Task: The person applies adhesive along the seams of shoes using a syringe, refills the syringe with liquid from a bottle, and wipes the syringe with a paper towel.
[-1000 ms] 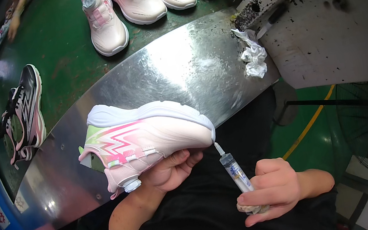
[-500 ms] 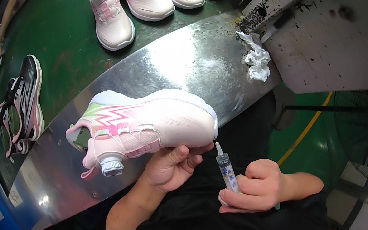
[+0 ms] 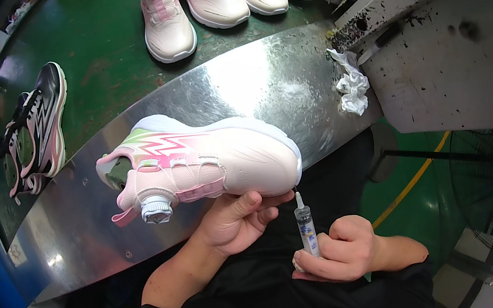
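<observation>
L hand (image 3: 235, 225) holds pink shoe (image 3: 254, 159) nr toe, frame ctr. R hand (image 3: 344, 251) grips syringe (image 3: 306, 227), lower ctr, tip just by toe. Beyond: metal strip (image 3: 316, 107); pale shoes (image 3: 215, 4) upper ctr; dark shoe (image 3: 51, 123) upper L; white tissue (image 3: 353, 84) upper R.

At right is crumpled white tissue (image 3: 351, 84), at left a black-and-pink sneaker (image 3: 49, 124).

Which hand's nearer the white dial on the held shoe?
Left. The left hand supports the shoe near its toe, to the right of the white dial. The right hand is farther right and lower in view, holding the syringe.
</observation>
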